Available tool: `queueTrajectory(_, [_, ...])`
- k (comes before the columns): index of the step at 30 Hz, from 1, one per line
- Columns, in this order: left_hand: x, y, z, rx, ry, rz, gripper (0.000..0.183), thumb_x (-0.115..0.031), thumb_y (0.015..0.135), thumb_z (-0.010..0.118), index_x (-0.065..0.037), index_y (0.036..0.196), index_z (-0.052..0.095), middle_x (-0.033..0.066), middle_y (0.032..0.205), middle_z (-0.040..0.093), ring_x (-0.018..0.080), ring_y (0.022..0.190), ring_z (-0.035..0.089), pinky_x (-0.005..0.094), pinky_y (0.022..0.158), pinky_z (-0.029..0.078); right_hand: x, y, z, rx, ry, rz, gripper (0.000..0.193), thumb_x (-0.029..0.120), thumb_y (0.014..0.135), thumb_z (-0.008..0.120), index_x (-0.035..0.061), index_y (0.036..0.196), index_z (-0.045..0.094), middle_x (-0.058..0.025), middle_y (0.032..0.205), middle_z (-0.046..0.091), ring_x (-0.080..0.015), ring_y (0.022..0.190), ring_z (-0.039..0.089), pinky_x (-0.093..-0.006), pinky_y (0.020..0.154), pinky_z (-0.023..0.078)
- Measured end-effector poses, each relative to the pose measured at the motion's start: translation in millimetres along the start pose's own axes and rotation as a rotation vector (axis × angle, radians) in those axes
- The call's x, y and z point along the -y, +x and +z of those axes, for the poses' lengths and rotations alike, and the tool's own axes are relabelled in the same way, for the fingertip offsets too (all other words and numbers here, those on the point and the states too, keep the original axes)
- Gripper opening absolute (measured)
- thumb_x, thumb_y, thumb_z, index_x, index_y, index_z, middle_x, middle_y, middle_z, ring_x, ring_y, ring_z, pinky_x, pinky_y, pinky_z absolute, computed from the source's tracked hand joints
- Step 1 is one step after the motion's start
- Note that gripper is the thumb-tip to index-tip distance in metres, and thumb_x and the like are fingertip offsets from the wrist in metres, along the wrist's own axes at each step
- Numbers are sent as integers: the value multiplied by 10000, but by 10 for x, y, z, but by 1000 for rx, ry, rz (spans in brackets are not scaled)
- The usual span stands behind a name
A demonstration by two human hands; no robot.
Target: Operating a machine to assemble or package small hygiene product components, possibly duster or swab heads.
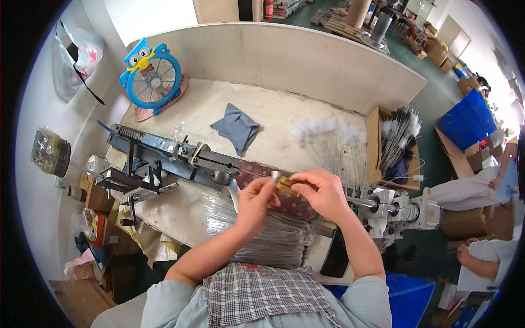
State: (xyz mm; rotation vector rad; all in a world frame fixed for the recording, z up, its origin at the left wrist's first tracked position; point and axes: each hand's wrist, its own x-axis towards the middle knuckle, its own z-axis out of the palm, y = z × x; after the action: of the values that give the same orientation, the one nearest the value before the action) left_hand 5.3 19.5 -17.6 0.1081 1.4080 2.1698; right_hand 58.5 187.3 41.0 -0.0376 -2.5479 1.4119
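Note:
My right hand [324,192] grips a small brass-coloured block [287,186] between thumb and fingers. Close to its left, my left hand [255,201] is closed in a pinch; what lies between its fingertips is too small to make out. A small white piece [275,175] shows just above those fingertips, beside the block. Both hands are over a dark red dotted cloth [298,208]. Nearer to me lies a thick bundle of thin silvery wires [268,240]. A long metal bench fixture [180,157] reaches toward my hands from the left.
A blue cartoon-shaped fan [155,83] and a grey cloth [238,128] sit farther back. White-tipped wires [333,145] lie near a cardboard box [375,147] of more wires. A metal shaft mechanism [402,209] stands at right, a crank handle [128,222] at left. Other people sit at right.

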Motion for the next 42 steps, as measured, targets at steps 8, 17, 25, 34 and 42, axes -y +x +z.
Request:
queueTrajectory(8, [-166,-1,-158,-181,-227,-64,112,-206,907,569,-95,915,576,22,759,607,83,580,533,215,543,432,30,453,533,-127,-515,-301,114,147,747,650,83,841,662,-67,752,623,-262,744,569,-366,665,466])
queueTrajectory(17, [-177,-33,-262,-79,31,-47,304,-347,947,476,-56,921,561,51,772,616,129,665,591,252,611,475,172,478,456,82,-145,28,153,176,776,642,48,849,679,-91,731,626,-257,747,569,-352,663,464])
queueTrajectory(25, [-272,-24,-105,-177,-393,-72,349,-390,963,382,-88,993,554,48,957,620,150,923,576,327,836,426,321,303,723,-149,-436,-159,230,191,720,674,67,914,668,-52,866,622,-238,864,566,-370,723,472])
queueTrajectory(34, [-154,-16,-91,-201,-431,-4,117,-168,900,531,-59,927,565,36,894,621,125,814,603,278,727,477,201,227,750,-332,-555,-338,248,166,678,698,137,923,669,14,902,604,-187,911,539,-331,722,429])
queueTrajectory(42, [-137,8,-63,-206,-395,48,78,-51,851,577,-47,928,571,45,908,627,135,822,616,274,740,493,81,162,589,-300,-536,-375,201,173,675,707,156,874,681,20,885,607,-192,901,548,-333,726,434])
